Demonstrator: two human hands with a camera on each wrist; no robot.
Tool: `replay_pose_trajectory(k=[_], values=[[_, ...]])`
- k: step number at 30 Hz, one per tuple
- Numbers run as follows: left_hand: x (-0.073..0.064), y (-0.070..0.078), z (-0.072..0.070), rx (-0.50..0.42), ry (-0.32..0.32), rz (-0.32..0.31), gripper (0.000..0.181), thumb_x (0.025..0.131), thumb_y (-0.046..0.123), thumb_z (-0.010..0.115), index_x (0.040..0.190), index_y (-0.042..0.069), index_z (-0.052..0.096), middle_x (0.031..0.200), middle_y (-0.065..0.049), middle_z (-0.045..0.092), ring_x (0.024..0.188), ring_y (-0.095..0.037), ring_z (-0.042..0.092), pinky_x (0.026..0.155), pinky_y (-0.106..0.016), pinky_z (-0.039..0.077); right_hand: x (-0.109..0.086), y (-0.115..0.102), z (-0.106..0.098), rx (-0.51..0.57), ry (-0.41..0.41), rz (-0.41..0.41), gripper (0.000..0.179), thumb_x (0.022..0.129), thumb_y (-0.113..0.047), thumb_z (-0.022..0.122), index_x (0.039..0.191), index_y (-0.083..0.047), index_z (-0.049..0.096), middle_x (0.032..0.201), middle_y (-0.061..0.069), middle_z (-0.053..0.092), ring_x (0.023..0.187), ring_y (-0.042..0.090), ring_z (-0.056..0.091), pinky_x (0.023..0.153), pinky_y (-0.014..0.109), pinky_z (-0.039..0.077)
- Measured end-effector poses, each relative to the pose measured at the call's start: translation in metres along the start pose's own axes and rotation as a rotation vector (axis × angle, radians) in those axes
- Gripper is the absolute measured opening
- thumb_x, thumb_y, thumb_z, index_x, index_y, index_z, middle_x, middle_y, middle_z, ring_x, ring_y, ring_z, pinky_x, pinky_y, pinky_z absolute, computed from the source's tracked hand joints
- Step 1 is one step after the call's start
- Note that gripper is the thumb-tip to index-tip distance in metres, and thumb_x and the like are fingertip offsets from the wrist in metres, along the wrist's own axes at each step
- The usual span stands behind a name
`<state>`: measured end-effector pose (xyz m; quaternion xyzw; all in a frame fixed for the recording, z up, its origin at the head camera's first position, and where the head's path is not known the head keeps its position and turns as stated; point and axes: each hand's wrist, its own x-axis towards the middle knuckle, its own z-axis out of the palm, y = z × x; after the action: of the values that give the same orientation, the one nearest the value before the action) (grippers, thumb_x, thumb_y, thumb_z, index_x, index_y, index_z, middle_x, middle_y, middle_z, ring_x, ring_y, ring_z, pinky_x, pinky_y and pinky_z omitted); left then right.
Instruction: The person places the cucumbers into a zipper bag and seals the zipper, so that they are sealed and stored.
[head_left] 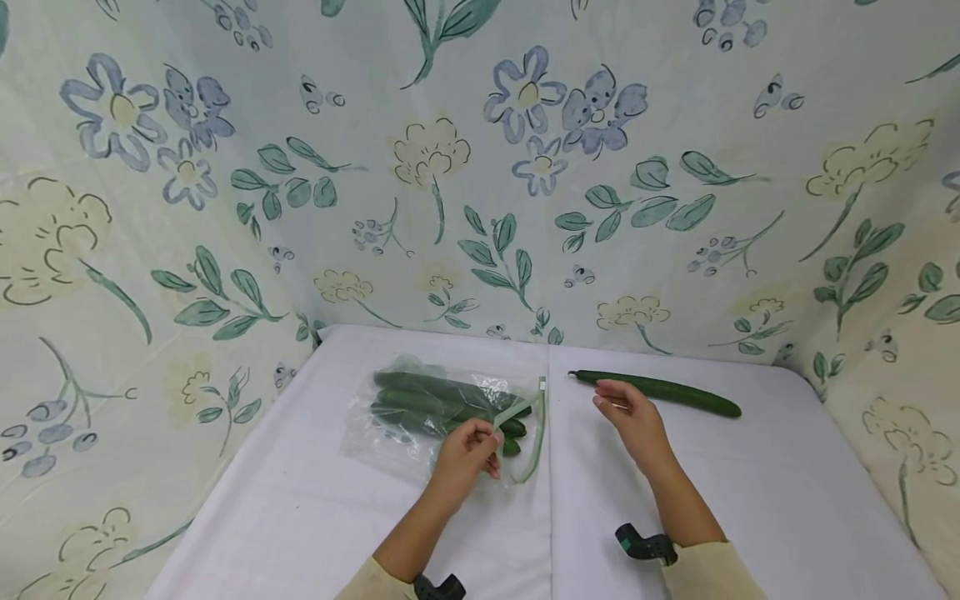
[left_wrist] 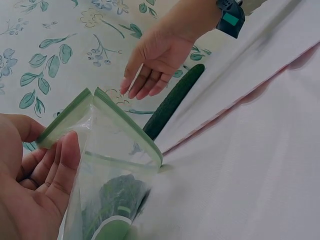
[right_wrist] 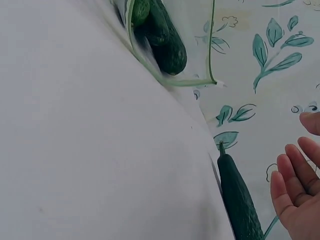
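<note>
Beige sleeves (head_left: 712,573) lie nearest, over the white table (head_left: 285,508), where a clear bag (head_left: 420,427) of cucumbers (head_left: 438,406) sits left of one loose cucumber (head_left: 671,390). The right hand (head_left: 633,421), fingers relaxed, holds nothing near the loose cucumber; the left hand (head_left: 467,458) pinches the bag's green rim (left_wrist: 127,125), apparently to hold it spread. The table edge (head_left: 450,338) is close behind, with wider room in front

You can read no lettering, brand, number or sign in any of your views. On the clear bag (left_wrist: 112,162), your left wrist view shows a green, white-edged patch (left_wrist: 112,229), with no words you can make out.
</note>
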<state>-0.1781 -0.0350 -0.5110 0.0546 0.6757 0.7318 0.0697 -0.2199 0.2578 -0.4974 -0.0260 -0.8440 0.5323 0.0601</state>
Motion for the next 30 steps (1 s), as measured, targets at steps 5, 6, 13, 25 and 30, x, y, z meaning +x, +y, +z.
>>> replay_pose_trajectory(k=[5, 6, 13, 25, 30], values=[[0.000, 0.000, 0.000, 0.006, 0.000, -0.004, 0.024, 0.097, 0.017, 0.068, 0.106, -0.004, 0.060, 0.083, -0.018, 0.062, 0.066, -0.016, 0.063, 0.059, -0.029, 0.063, 0.005, 0.014, -0.013, 0.010, 0.048, 0.064, 0.053, 0.100, -0.035, 0.065, 0.145, -0.012, 0.051, 0.145, 0.010, 0.056, 0.133, 0.026, 0.054, 0.098, 0.013, 0.052], [0.000, 0.000, 0.000, 0.008, 0.001, -0.005, 0.024, 0.097, 0.017, 0.068, 0.106, -0.004, 0.060, 0.082, -0.018, 0.063, 0.066, -0.016, 0.063, 0.059, -0.029, 0.063, 0.006, 0.017, -0.015, 0.012, 0.055, 0.078, 0.054, 0.100, -0.035, 0.065, 0.146, -0.013, 0.050, 0.147, 0.010, 0.055, 0.134, 0.026, 0.053, 0.102, 0.020, 0.053], [-0.001, 0.001, 0.000, 0.010, -0.001, -0.007, 0.025, 0.097, 0.018, 0.068, 0.106, -0.004, 0.060, 0.084, -0.020, 0.063, 0.066, -0.017, 0.063, 0.059, -0.028, 0.063, 0.012, 0.037, -0.032, -0.006, 0.075, 0.140, 0.069, 0.097, -0.047, 0.065, 0.153, -0.015, 0.041, 0.160, 0.011, 0.040, 0.144, 0.036, 0.043, 0.118, 0.055, 0.042], [0.000, 0.000, 0.000, 0.005, -0.007, 0.003, 0.024, 0.097, 0.016, 0.068, 0.106, -0.005, 0.060, 0.081, -0.018, 0.062, 0.064, -0.016, 0.062, 0.057, -0.027, 0.062, 0.019, 0.047, -0.070, 0.015, 0.156, 0.262, 0.078, 0.098, -0.048, 0.063, 0.161, -0.020, 0.026, 0.169, 0.005, 0.022, 0.156, 0.035, 0.021, 0.125, 0.057, 0.029], [0.000, 0.000, 0.001, 0.002, -0.008, 0.006, 0.024, 0.097, 0.016, 0.068, 0.106, -0.005, 0.060, 0.082, -0.020, 0.063, 0.064, -0.015, 0.062, 0.057, -0.027, 0.062, 0.023, 0.054, -0.085, -0.014, 0.164, 0.267, 0.082, 0.097, -0.052, 0.062, 0.162, -0.022, 0.022, 0.170, 0.007, 0.016, 0.157, 0.039, 0.015, 0.126, 0.060, 0.024]])
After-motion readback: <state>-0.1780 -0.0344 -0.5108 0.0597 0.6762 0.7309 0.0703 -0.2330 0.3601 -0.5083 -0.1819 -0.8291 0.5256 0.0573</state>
